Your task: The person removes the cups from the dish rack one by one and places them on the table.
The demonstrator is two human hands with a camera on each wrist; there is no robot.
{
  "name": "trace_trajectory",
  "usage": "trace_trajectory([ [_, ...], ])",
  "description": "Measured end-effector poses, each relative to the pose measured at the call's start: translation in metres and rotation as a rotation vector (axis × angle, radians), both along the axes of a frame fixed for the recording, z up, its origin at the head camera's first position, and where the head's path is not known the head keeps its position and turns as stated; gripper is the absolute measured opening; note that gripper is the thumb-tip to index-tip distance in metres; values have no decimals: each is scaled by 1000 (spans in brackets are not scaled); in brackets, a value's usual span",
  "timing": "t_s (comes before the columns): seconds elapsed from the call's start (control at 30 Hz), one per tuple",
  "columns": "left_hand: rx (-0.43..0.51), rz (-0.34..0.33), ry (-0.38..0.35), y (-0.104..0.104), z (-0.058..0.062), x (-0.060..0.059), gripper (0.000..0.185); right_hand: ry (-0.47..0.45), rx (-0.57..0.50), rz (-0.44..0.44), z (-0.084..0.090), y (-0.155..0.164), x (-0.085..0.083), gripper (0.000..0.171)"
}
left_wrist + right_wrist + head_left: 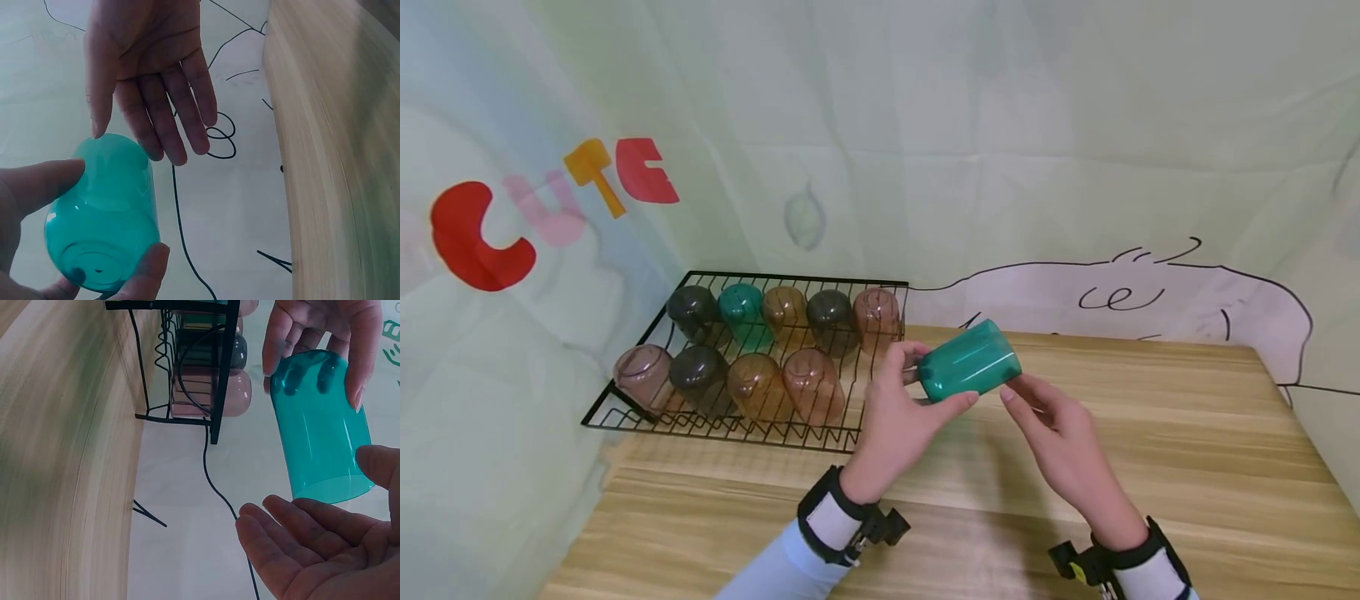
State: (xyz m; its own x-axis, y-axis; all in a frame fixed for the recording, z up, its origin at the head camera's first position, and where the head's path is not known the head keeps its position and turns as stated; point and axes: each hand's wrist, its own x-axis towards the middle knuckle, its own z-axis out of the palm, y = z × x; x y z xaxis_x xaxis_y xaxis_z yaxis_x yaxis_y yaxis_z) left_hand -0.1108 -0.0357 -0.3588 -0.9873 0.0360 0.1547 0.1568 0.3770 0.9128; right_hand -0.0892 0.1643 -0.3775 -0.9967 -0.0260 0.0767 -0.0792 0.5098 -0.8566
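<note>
A see-through teal cup [970, 361] is held on its side above the wooden table [1150, 433]. My left hand [934, 380] grips it near its closed bottom, thumb on one side and fingers on the other. In the left wrist view the cup's base [103, 250] faces the camera, between the left thumb [44, 181] and a finger. My right hand [1037, 407] lies open, palm up, just beside the cup's open rim, fingers straight. The right wrist view has the cup [322, 425] between the left fingers [284, 331] and the right palm [312, 556].
A black wire rack [647, 419] stands at the table's back left. It carries two rows of several cups in brown, grey, pink and one teal [741, 312]. A printed cloth backdrop [1000, 167] closes off the back and sides. Bare wood stretches to the right.
</note>
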Motion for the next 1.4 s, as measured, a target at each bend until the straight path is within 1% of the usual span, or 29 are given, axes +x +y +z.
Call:
trace_trajectory([
  [0.2, -1, -38, -31, 2, -4, -1, 75, 22, -23, -15, 0, 1, -1, 60],
  [0.4, -4, -58, -49, 4, -11, -1, 80, 7, -39, -24, 2, 3, -3, 61],
  [0.57, 27, -85, -61, 7, -17, -1, 79, -19, -69, -18, 5, 4, -5, 63],
  [0.73, 42, -89, -80, 10, -22, 1, 80, -27, -103, -14, 8, 4, -9, 64],
  [0.83, 75, -112, -104, 13, -26, 1, 78, -22, -121, -18, 10, 4, -12, 65],
  [0.97, 119, -134, -142, 14, -31, 2, 75, -40, -159, -15, 12, 4, -14, 65],
  [1.07, 125, -131, -153, 14, -35, 2, 73, -66, -173, -3, 14, 4, -16, 66],
  [1.17, 129, -133, -158, 15, -37, 3, 73, -87, -157, 2, 17, 4, -17, 71],
  [1.3, 149, -135, -162, 15, -39, 2, 75, -113, -137, 1, 20, 4, -19, 77],
  [1.4, 162, -133, -161, 16, -39, 1, 76, -125, -147, 2, 22, 3, -21, 79],
])
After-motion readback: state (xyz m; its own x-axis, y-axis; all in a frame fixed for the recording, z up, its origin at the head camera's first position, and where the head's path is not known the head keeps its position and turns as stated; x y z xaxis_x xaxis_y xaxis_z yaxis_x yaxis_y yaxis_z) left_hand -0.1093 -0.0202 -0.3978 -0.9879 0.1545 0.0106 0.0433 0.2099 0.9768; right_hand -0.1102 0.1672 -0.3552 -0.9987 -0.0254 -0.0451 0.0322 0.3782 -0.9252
